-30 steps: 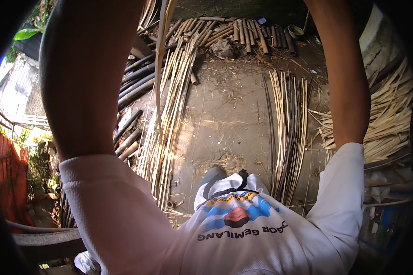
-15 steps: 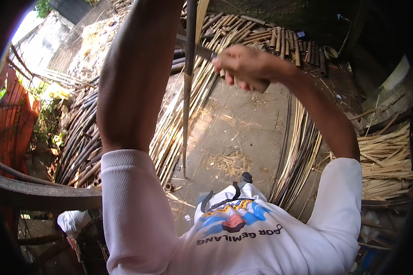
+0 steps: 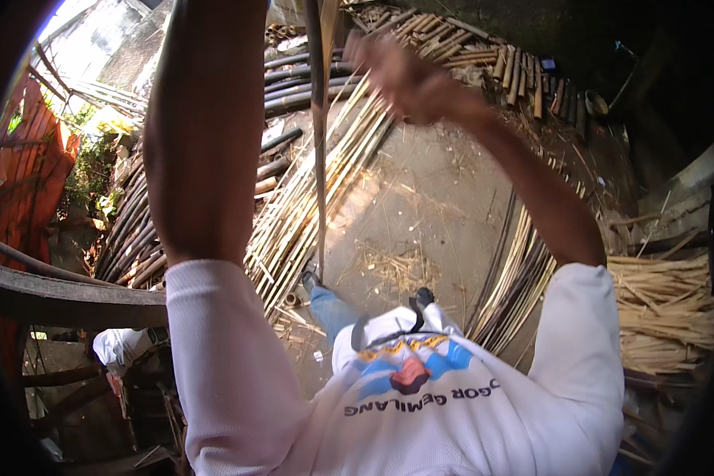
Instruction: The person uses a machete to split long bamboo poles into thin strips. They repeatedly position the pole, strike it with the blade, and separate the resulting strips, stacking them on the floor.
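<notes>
My left arm (image 3: 206, 135) reaches straight up past the top edge, so my left hand is out of the picture. A long dark bamboo pole (image 3: 319, 143) stands nearly upright just right of that arm, its lower end by my foot. Near the top, a pale split strip (image 3: 330, 20) runs along its side. My right hand (image 3: 404, 79) is raised right of the pole, closed and smeared by motion. The knife with a wooden handle, plain in the earlier frame, is mostly lost in the blur within its fingers.
Long split bamboo strips (image 3: 325, 190) lie on the ground beyond the pole. More strips (image 3: 520, 285) and a pale bundle (image 3: 662, 309) lie at right. Short bamboo pieces (image 3: 523, 75) are stacked at the back. A curved beam (image 3: 71, 297) and another person (image 3: 123, 349) are at left.
My right hand has moved up and slightly left, closer to the pole's top. My left arm has shifted a little left. My left foot and trouser leg have come into sight.
</notes>
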{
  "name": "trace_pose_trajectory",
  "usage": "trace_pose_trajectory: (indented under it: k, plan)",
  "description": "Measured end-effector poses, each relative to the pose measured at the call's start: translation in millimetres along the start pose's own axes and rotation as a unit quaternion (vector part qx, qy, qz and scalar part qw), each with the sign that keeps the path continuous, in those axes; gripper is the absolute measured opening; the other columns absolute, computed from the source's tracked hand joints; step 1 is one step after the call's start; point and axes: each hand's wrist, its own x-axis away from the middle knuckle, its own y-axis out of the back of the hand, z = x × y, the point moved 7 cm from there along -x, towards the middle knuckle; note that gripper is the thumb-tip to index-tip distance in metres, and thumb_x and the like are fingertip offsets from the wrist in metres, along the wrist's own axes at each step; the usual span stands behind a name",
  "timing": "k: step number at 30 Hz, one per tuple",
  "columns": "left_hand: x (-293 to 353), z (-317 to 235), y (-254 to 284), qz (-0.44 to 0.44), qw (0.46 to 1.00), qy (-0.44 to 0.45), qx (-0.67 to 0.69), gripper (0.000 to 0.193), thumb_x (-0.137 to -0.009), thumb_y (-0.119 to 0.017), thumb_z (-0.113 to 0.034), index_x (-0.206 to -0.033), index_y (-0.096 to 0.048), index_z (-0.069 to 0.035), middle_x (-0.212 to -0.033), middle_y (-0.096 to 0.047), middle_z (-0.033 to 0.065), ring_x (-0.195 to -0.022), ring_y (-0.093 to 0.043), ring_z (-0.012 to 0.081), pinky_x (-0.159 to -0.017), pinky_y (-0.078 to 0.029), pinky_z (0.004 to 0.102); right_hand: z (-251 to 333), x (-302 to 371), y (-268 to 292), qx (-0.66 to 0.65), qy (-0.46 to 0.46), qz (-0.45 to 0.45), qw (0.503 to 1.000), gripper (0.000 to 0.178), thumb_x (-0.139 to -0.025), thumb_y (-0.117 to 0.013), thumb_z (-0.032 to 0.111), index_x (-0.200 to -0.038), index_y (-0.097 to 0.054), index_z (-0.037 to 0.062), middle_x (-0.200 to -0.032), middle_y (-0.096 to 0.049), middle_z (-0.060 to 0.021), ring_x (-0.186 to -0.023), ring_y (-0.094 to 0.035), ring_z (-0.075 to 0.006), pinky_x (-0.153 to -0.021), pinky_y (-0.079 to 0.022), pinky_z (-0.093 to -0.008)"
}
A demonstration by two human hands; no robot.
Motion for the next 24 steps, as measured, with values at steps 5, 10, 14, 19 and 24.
trace_pose_trajectory:
  k: [5,10,14,19,24]
  plan:
    - [14,20,9,-0.003,0.999,0.036,-0.007,0.069,-0.078,-0.075,-0.057,-0.117,-0.058,-0.003,-0.100,-0.070,0.0109,-0.090,-0.064,0.0169,-0.069,-0.050,0.0292,-20,33,-77,-0.126,-0.146,0.073,0.979,0.027,-0.103,-0.046,0.028,-0.095,-0.048,0.0026,-0.068,-0.046,0.0012,-0.047,-0.044,-0.0069,-0.037,-0.040,-0.0230]
    - [66,70,6,0.010,0.992,0.130,0.002,0.072,-0.077,-0.075,-0.059,-0.120,-0.057,-0.003,-0.102,-0.071,0.0108,-0.093,-0.064,0.0166,-0.069,-0.050,0.0284,-45,20,-75,-0.320,-0.128,0.103,0.933,0.023,-0.100,-0.052,0.023,-0.091,-0.048,0.0027,-0.070,-0.046,0.0030,-0.048,-0.043,-0.0033,-0.038,-0.040,-0.0212]
    - [134,112,-57,0.048,0.964,0.217,0.149,0.075,-0.077,-0.076,-0.060,-0.122,-0.056,-0.003,-0.104,-0.071,0.0108,-0.094,-0.064,0.0163,-0.070,-0.050,0.0278,-55,10,-38,0.149,0.007,-0.037,0.988,0.029,-0.104,-0.031,0.019,-0.084,-0.047,0.0043,-0.057,-0.038,0.0035,-0.044,-0.033,-0.0094,-0.038,-0.033,-0.0285]
    - [160,118,-51,-0.049,0.911,0.402,0.084,0.047,-0.086,-0.071,-0.049,-0.068,-0.062,-0.007,-0.056,-0.050,-0.0016,-0.050,-0.044,0.0102,-0.046,-0.034,0.0295,-38,-10,-50,0.192,0.017,-0.037,0.981,0.023,-0.097,-0.050,0.015,-0.092,-0.048,-0.0073,-0.056,-0.048,-0.0104,-0.048,-0.056,-0.0205,-0.046,-0.045,-0.0369]
    - [169,150,-39,-0.140,0.919,0.290,0.228,0.028,-0.096,-0.062,-0.029,-0.080,-0.060,-0.007,-0.057,-0.046,-0.0050,-0.047,-0.041,0.0057,-0.041,-0.031,0.0281,-27,-28,-47,-0.150,-0.055,-0.100,0.982,0.053,-0.092,-0.058,0.021,-0.128,-0.039,-0.0130,-0.072,-0.057,-0.0115,-0.048,-0.061,-0.0150,-0.042,-0.054,-0.0280]
